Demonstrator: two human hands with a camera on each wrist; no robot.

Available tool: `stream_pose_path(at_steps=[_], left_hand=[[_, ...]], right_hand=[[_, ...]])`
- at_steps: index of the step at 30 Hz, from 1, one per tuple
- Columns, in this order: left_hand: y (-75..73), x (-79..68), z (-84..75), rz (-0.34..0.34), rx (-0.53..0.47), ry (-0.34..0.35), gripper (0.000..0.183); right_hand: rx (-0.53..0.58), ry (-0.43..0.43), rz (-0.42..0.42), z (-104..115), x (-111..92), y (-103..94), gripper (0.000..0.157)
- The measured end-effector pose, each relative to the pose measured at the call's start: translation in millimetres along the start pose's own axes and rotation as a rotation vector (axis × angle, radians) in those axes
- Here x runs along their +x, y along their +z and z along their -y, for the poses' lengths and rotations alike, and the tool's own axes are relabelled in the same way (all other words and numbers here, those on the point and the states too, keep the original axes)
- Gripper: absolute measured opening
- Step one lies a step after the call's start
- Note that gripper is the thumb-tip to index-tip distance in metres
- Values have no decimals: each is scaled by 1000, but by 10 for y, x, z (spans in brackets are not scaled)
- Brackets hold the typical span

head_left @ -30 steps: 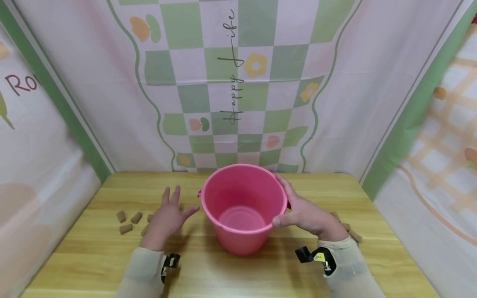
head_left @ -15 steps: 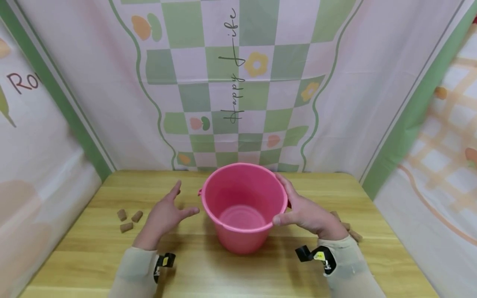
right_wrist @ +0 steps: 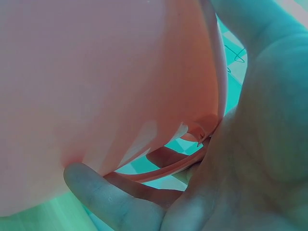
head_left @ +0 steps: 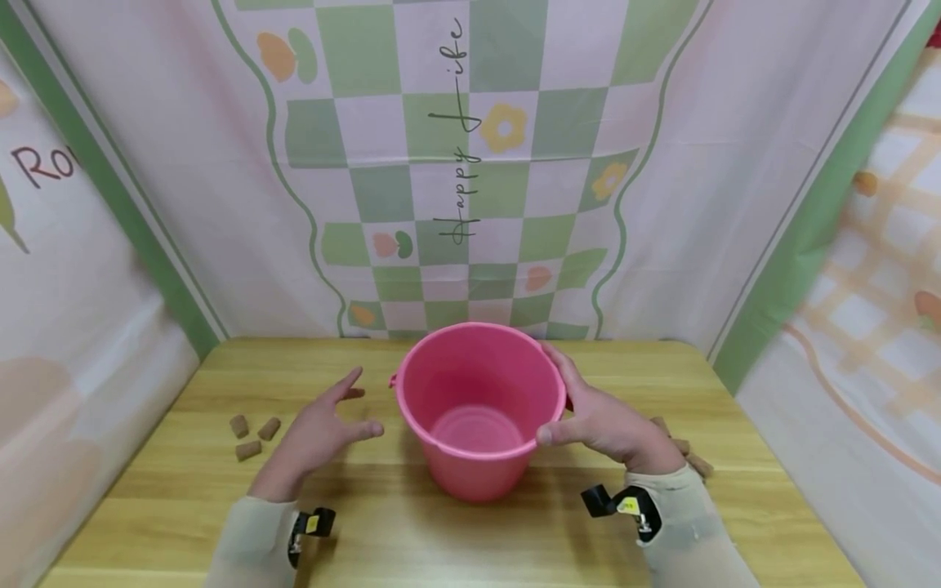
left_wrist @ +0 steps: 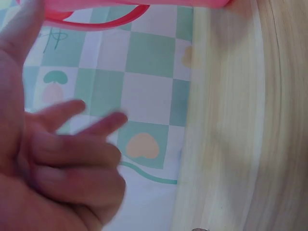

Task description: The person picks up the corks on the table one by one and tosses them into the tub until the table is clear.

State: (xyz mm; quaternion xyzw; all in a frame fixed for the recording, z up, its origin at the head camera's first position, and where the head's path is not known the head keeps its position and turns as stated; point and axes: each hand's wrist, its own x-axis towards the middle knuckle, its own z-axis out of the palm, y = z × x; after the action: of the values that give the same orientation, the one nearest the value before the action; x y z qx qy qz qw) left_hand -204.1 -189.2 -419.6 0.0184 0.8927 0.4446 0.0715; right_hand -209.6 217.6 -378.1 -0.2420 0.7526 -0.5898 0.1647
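Observation:
A pink plastic bucket [head_left: 478, 478] is at the middle of the table, its mouth tipped slightly towards me and its inner bottom visible. My right hand [head_left: 606, 420] grips its right side, thumb on the rim and fingers round the outer wall. In the right wrist view, the bucket's pink handle [right_wrist: 168, 169] passes among those fingers. To the left of the bucket and apart from it, my left hand [head_left: 316, 437] hovers with thumb and forefinger stretched out. The left wrist view shows two of its fingers [left_wrist: 79, 185] curled in, with nothing visible held.
Several small brown corks lie on the wooden table [head_left: 470, 547]: a left group [head_left: 248, 450] beside my left hand and a right group [head_left: 698, 465] partly behind my right wrist. A checkered cloth [head_left: 441, 196] hangs along the back edge, with more printed cloth at both sides.
My left hand has drawn away to the left and a little towards me, and its fingers are more bent. Corks seen beside it earlier are out of sight. Right hand and bucket stay put.

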Motion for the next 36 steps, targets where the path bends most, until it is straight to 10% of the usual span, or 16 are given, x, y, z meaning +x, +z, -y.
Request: stream_pose_path(at_steps=[16,22,36], left_hand=[[-249,-85,151,15,-172,14,85],[-424,-122,248,-24,-146,94,83],[-816,-189,559,-57,-135,45,79]], right_hand=[[5,-7,6,-10,-3,10,118],[4,2,1,-2,6,18,118],[22,-14,6,0,6,11,118]])
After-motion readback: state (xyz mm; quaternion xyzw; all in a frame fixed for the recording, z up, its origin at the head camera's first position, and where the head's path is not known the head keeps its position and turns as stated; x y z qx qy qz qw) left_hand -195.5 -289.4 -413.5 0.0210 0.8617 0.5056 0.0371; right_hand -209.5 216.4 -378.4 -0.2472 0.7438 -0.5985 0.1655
